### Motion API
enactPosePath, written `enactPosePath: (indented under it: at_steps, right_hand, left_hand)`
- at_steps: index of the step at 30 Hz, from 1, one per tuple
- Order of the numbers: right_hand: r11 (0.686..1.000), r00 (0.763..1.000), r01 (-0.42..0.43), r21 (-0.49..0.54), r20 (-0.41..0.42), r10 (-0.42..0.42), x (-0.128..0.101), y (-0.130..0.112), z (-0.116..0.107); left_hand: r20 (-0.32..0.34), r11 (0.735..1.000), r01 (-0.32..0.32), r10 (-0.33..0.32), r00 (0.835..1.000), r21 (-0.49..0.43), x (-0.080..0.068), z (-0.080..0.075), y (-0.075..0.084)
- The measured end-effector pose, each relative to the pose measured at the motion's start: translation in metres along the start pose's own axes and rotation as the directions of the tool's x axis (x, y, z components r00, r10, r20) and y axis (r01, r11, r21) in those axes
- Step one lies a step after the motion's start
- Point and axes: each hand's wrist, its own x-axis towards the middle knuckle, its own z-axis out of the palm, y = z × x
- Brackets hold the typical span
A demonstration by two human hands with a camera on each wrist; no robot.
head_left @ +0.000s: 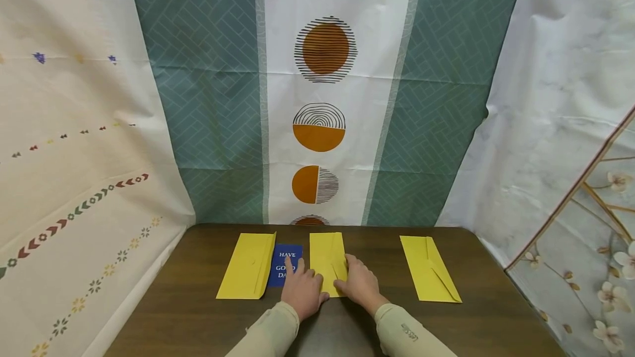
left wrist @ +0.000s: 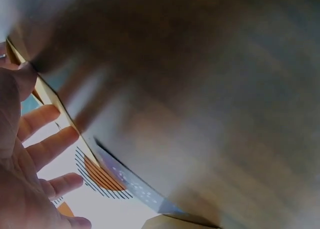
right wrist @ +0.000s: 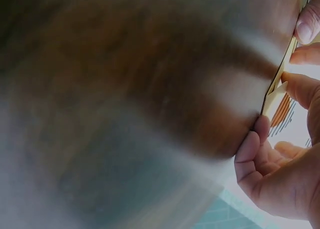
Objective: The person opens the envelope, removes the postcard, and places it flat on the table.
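Both hands (head_left: 332, 286) flat on middle envelope (head_left: 326, 258)

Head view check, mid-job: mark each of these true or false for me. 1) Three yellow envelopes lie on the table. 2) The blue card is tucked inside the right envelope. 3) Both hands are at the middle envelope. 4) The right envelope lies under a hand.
1) True: left envelope, middle envelope and right envelope lie on the table.
2) False: the blue card lies on the table between the left and middle envelopes.
3) True: left hand and right hand rest at it; the left forefinger reaches onto the card.
4) False: it lies apart, untouched.
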Motion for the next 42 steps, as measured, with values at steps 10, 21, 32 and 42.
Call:
enactPosePath:
  at_steps: [10,21,32,42]
  right_hand:
    - [0.996,0.998,0.008,-0.085,-0.056,-0.012,-0.001,0.004,-0.004]
    - [0.999,0.999,-0.011,-0.046,-0.038,0.009,-0.005,0.017,-0.021]
    - [0.992,0.993,0.099,-0.082,-0.057,-0.104,-0.006,0.050,-0.032]
    - [0.986,0.991,0.122,-0.116,0.066,-0.115,0.000,0.062,-0.031]
  left_hand:
    - [0.035,1.000,0.017,-0.017,0.999,0.009,0.004,-0.003,0.001]
    - [0.047,0.999,0.020,-0.021,0.999,0.025,0.005,-0.005,0.004]
    - [0.052,1.000,0.016,-0.017,0.999,0.025,0.003,-0.015,0.002]
    - [0.050,1.000,0.027,-0.027,0.998,-0.006,0.002,-0.014,0.005]
